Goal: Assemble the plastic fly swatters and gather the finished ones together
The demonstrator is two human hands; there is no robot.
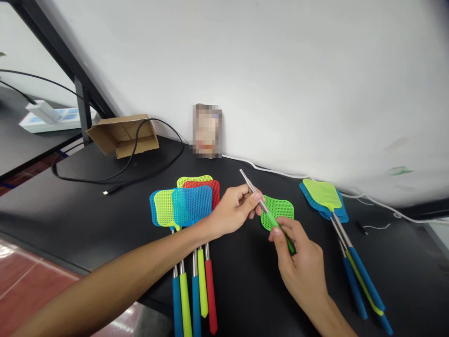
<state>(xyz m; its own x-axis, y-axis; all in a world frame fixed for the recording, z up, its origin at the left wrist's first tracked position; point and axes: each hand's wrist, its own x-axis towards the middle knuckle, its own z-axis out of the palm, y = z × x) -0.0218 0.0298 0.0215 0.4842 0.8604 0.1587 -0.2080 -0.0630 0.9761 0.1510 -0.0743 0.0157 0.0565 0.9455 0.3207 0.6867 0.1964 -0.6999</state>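
A metal rod with a green grip, a fly swatter handle (271, 216), is held slanted above the black table. My left hand (242, 206) pinches its metal shaft, while my right hand (298, 252) is closed round the green grip lower down. Behind the handle a green fly swatter head (282, 211) lies on the table, apart from the shaft's bare tip. Left of it is a pile of several fly swatters (196, 206) in blue, yellow-green and red, partly covered by my left forearm. Another group of fly swatters (322, 194), blue and yellow-green, lies at the right.
An open cardboard box (136, 135) stands at the back left, with a black cable (159, 174) looped before it. A blurred-out item (206, 131) leans on the white wall. A white cable (277, 173) runs along the wall's foot. A power strip (66, 119) is farther left.
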